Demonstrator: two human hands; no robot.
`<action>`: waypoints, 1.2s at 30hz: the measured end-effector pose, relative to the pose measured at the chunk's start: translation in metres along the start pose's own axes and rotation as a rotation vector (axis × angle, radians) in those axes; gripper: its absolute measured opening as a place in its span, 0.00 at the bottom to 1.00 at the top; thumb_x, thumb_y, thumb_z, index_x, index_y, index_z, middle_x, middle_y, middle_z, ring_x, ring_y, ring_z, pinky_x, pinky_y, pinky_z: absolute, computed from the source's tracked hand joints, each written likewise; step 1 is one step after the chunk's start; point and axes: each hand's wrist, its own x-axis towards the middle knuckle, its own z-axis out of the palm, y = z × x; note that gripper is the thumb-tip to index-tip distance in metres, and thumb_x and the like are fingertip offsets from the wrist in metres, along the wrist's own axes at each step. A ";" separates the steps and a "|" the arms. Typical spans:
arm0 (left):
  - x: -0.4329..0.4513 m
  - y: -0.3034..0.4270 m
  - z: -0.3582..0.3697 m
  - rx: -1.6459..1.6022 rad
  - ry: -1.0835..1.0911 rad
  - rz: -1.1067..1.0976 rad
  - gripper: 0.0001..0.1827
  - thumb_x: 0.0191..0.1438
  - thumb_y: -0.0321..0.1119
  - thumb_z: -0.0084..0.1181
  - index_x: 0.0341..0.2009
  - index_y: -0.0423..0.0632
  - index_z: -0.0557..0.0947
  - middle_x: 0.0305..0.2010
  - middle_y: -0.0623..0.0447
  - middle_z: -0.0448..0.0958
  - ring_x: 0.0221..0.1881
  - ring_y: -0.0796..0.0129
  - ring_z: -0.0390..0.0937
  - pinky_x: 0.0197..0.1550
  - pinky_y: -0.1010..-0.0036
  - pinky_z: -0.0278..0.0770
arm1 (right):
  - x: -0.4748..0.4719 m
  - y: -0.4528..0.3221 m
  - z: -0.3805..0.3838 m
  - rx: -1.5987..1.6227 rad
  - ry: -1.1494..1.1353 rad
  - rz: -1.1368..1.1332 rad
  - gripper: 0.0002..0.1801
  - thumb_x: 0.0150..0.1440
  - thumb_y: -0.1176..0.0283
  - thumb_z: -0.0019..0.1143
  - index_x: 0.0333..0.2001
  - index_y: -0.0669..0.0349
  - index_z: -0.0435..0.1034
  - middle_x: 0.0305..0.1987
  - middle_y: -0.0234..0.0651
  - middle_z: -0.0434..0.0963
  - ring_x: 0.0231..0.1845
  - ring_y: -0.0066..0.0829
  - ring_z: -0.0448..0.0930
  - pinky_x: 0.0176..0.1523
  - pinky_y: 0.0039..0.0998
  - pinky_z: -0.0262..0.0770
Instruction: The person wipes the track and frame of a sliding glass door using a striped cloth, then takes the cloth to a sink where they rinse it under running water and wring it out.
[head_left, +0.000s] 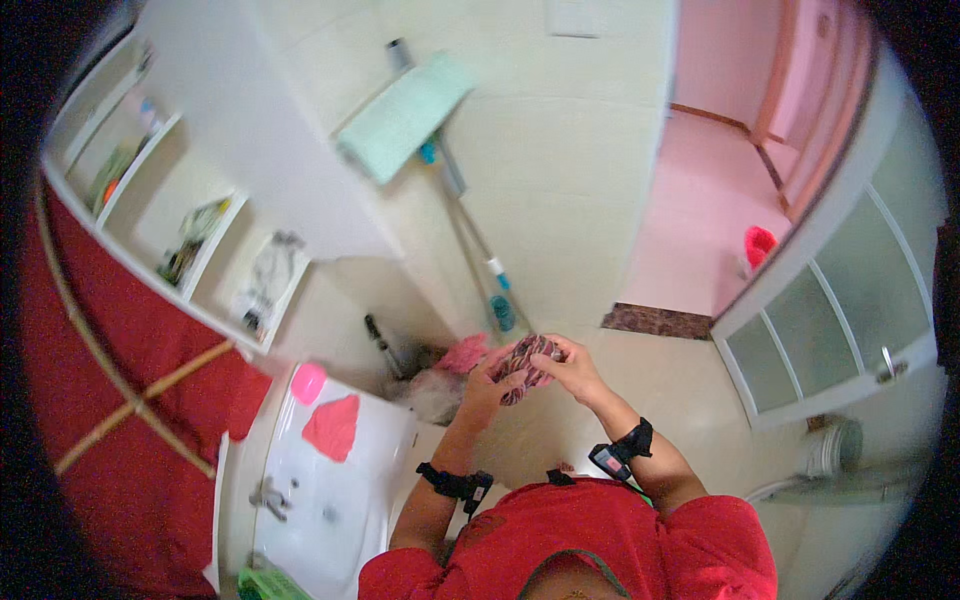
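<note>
A bunched piece of dark red and white patterned cloth (525, 367) is held in front of my body between both hands. My left hand (490, 382) grips its left side, with the thumb lying over the front. On the upper right side, my right hand (568, 367) pinches the cloth between thumb and fingers. Below and behind the left hand, a whitish bag (435, 396) and a pink cloth or bag (463, 352) are partly hidden and blurred.
A white washbasin (367, 450) with a metal faucet (270, 497), red cloth (334, 429) and pink bowl (308, 384) stands at left. Mops (409, 116) lean on the wall ahead. White shelves (202, 247) rise at upper left. A glass-panelled door (802, 337) stands ajar at right.
</note>
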 end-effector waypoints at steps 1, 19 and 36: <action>0.012 0.002 0.021 0.004 -0.049 -0.011 0.26 0.46 0.29 0.56 0.51 0.42 0.67 0.41 0.53 0.73 0.40 0.73 0.71 0.39 0.79 0.70 | -0.009 -0.008 -0.021 0.000 0.047 -0.017 0.19 0.51 0.71 0.54 0.46 0.63 0.64 0.32 0.28 0.74 0.29 0.17 0.75 0.29 0.20 0.75; 0.236 -0.004 0.264 -0.124 -0.628 0.007 0.11 0.47 0.19 0.50 0.38 0.39 0.68 0.35 0.51 0.72 0.37 0.73 0.70 0.39 0.78 0.70 | -0.053 -0.135 -0.243 -0.279 0.716 -0.343 0.26 0.42 0.79 0.62 0.47 0.65 0.62 0.31 0.25 0.71 0.30 0.13 0.69 0.36 0.17 0.69; 0.476 0.028 0.334 -0.653 -0.572 -0.221 0.10 0.55 0.32 0.43 0.41 0.43 0.67 0.42 0.49 0.70 0.44 0.65 0.69 0.48 0.67 0.68 | 0.085 -0.182 -0.391 -0.040 1.187 -0.290 0.07 0.48 0.76 0.56 0.29 0.58 0.65 0.24 0.22 0.67 0.28 0.12 0.66 0.30 0.15 0.61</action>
